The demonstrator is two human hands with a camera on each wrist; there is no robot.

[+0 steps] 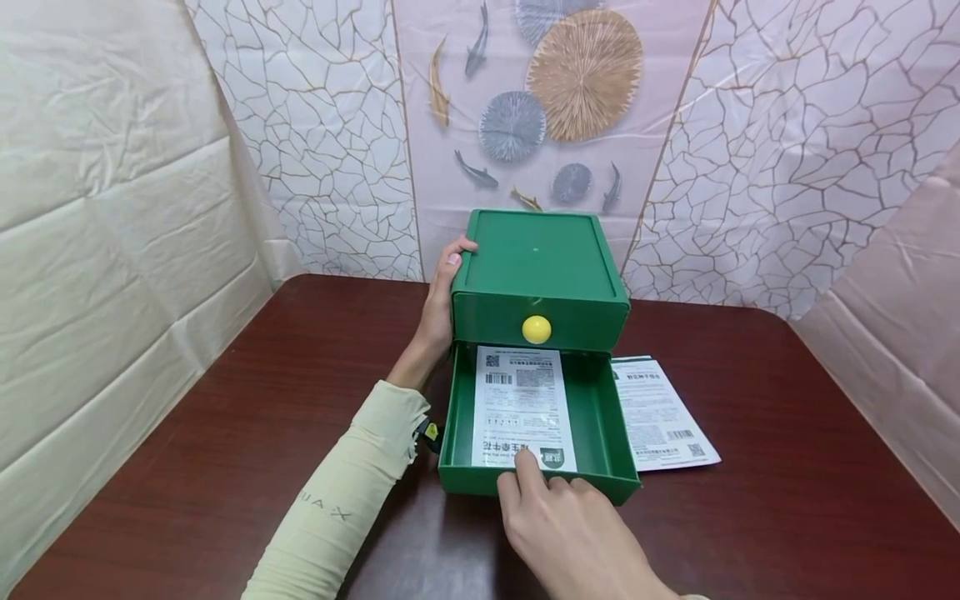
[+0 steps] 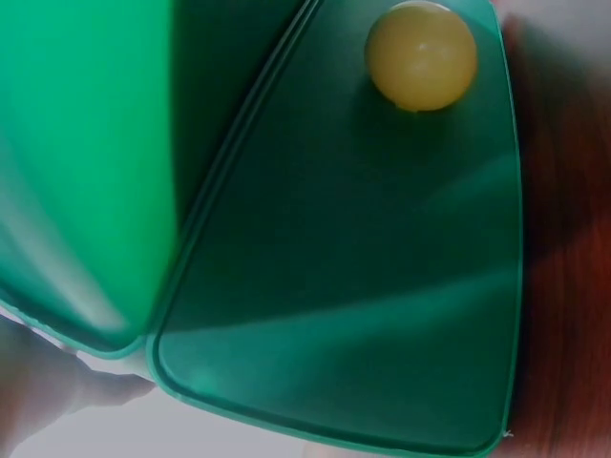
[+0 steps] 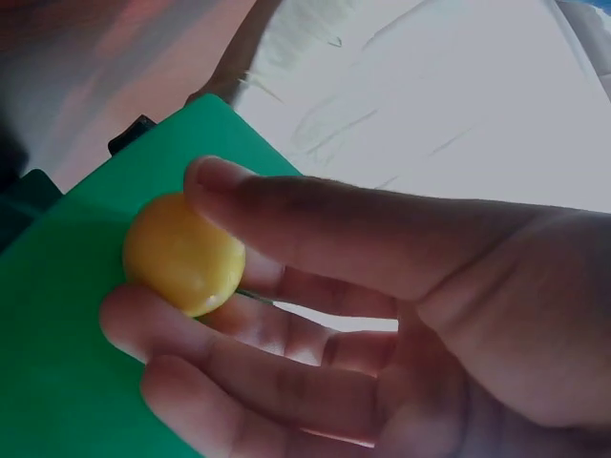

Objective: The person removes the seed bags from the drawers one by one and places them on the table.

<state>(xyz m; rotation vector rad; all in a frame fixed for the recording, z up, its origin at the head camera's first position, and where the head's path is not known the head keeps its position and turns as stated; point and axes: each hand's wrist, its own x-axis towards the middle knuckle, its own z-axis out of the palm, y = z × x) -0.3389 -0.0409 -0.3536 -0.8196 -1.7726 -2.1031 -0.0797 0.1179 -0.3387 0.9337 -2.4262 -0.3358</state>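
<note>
A green two-drawer box [image 1: 537,254] stands on the table, its lower drawer [image 1: 600,421] pulled out and its upper one closed, with a yellow knob [image 1: 536,329]. Against the box's left side rests my left hand [image 1: 438,312], fingertips at the top edge; the left wrist view shows part of it beside the green plastic. My right hand [image 1: 566,529] is at the front of the lower drawer. In the right wrist view its thumb and fingers pinch that drawer's round yellow knob [image 3: 181,256]. A printed white sheet [image 1: 521,408] lies inside the drawer.
More printed paper [image 1: 660,412] lies on the table to the right of the box, partly behind the drawer. The dark red-brown tabletop [image 1: 225,433] extends to both sides. Patterned cloth [image 1: 337,125] hangs behind, and pale cloth covers the sides.
</note>
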